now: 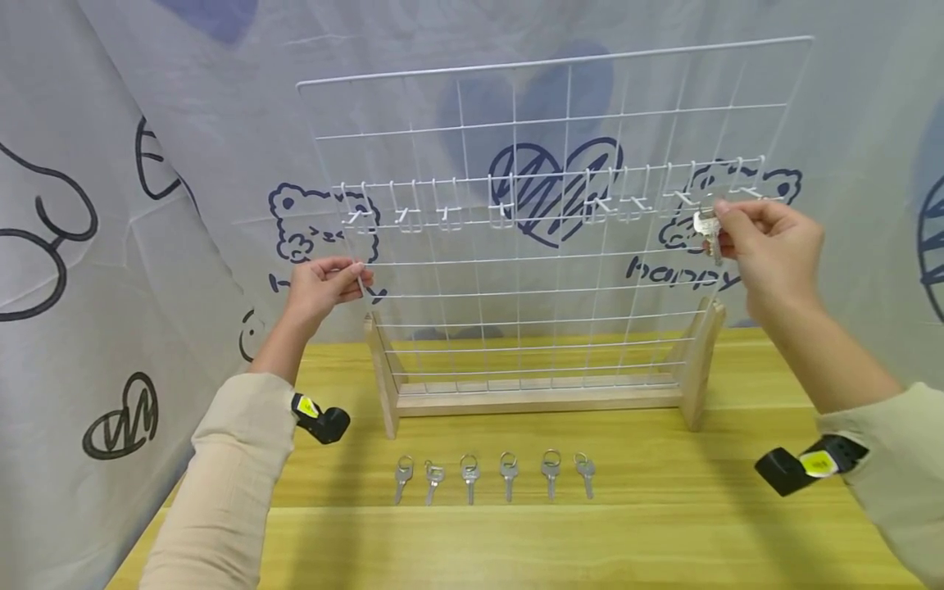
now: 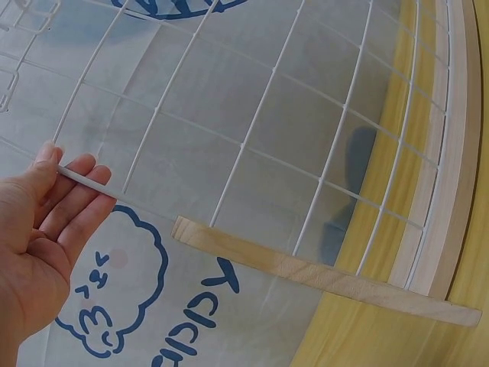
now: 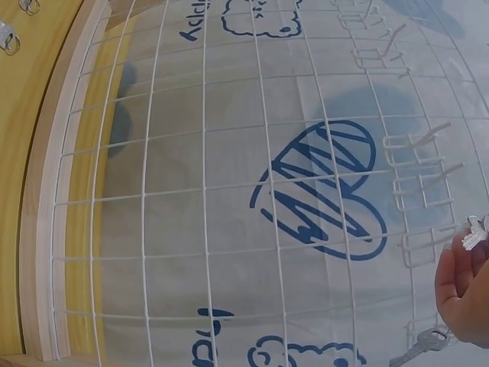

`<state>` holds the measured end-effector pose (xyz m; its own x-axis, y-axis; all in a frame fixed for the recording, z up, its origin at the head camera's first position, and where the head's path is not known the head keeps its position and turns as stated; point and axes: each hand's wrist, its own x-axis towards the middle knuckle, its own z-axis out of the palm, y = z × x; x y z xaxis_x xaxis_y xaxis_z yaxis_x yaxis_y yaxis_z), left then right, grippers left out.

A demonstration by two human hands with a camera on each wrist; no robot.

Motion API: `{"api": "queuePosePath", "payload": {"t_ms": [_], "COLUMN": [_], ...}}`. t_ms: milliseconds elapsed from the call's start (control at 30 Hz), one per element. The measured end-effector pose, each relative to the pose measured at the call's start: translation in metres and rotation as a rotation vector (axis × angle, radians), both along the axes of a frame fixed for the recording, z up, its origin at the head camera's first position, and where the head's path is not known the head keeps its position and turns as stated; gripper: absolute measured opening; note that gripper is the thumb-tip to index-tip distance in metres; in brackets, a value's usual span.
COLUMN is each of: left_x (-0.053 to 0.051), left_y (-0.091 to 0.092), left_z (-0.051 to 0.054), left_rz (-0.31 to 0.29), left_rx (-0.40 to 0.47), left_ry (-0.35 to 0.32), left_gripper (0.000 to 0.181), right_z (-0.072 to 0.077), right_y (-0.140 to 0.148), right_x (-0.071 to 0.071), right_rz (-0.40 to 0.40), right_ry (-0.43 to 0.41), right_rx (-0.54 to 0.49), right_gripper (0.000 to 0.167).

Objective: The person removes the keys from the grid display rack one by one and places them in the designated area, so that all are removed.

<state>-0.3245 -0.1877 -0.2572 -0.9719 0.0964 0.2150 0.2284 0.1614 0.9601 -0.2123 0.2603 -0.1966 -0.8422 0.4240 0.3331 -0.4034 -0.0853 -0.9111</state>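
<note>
A white wire grid rack (image 1: 487, 262) stands upright in a wooden base (image 1: 538, 400). My left hand (image 1: 324, 287) pinches its left edge rod between thumb and fingers, also clear in the left wrist view (image 2: 53, 222). Several white hooks (image 1: 450, 215) hang in a row along the grid. At the right end of that row my right hand (image 1: 782, 250) pinches a silver key (image 1: 706, 223) by the hooks. In the right wrist view another key (image 3: 424, 344) shows below the hand (image 3: 462, 294); what bears it is hidden.
Several silver keys with rings (image 1: 509, 467) lie in a row on the yellow wooden table (image 1: 457, 541), in front of the base. A printed cloth (image 1: 184, 98) hangs behind the rack and at the left. Each wrist wears a black camera (image 1: 320, 419).
</note>
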Motion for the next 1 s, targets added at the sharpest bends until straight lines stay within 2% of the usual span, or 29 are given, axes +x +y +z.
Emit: {"api": "queuePosePath", "payload": {"t_ms": [67, 100, 133, 200, 267, 367, 433, 567, 667, 733, 833, 933, 1000], "left_x": [-0.001, -0.002, -0.002, 0.000, 0.002, 0.005, 0.005, 0.007, 0.008, 0.007, 0.005, 0.003, 0.003], "left_y": [-0.002, -0.003, -0.003, -0.003, -0.001, 0.002, 0.002, 0.003, 0.003, 0.003, 0.003, 0.003, 0.003], "left_z": [-0.001, -0.003, -0.003, -0.002, 0.000, 0.003, 0.004, 0.006, 0.006, 0.005, 0.003, 0.002, 0.001], "left_rz": [-0.006, -0.022, -0.012, -0.013, 0.006, 0.029, 0.032, 0.038, 0.043, 0.043, 0.037, 0.034, 0.034], "left_rx": [-0.001, 0.028, -0.001, -0.004, -0.014, -0.033, -0.029, -0.044, -0.053, -0.051, -0.043, -0.037, -0.036], "left_ry": [0.004, 0.006, 0.010, 0.017, 0.014, 0.001, -0.011, -0.020, -0.018, -0.017, -0.016, -0.019, -0.020], "left_gripper": [0.040, 0.037, 0.038, 0.034, 0.027, 0.018, 0.017, 0.029, 0.035, 0.035, 0.029, 0.021, 0.019], "right_z": [-0.001, -0.001, -0.003, -0.007, -0.015, -0.035, -0.052, -0.096, -0.137, -0.165, -0.202, -0.230, -0.243], "right_y": [0.000, -0.001, -0.001, -0.003, -0.006, -0.011, -0.014, -0.021, -0.028, -0.033, -0.038, -0.042, -0.043], "right_x": [0.001, 0.003, 0.004, 0.006, 0.008, 0.010, 0.012, 0.018, 0.022, 0.026, 0.032, 0.036, 0.038], "right_rz": [0.009, 0.013, 0.017, 0.021, 0.031, 0.065, 0.088, 0.075, 0.087, 0.128, 0.169, 0.171, 0.159], "right_ry": [0.007, 0.005, -0.001, -0.011, -0.033, -0.068, -0.117, -0.272, -0.385, -0.461, -0.580, -0.672, -0.702], "right_rx": [0.003, 0.012, 0.022, 0.057, 0.095, 0.141, 0.193, 0.389, 0.484, 0.488, 0.514, 0.530, 0.536], "right_gripper": [0.009, 0.009, 0.009, 0.010, 0.012, 0.016, 0.016, 0.009, 0.020, 0.027, 0.027, 0.025, 0.024]}}
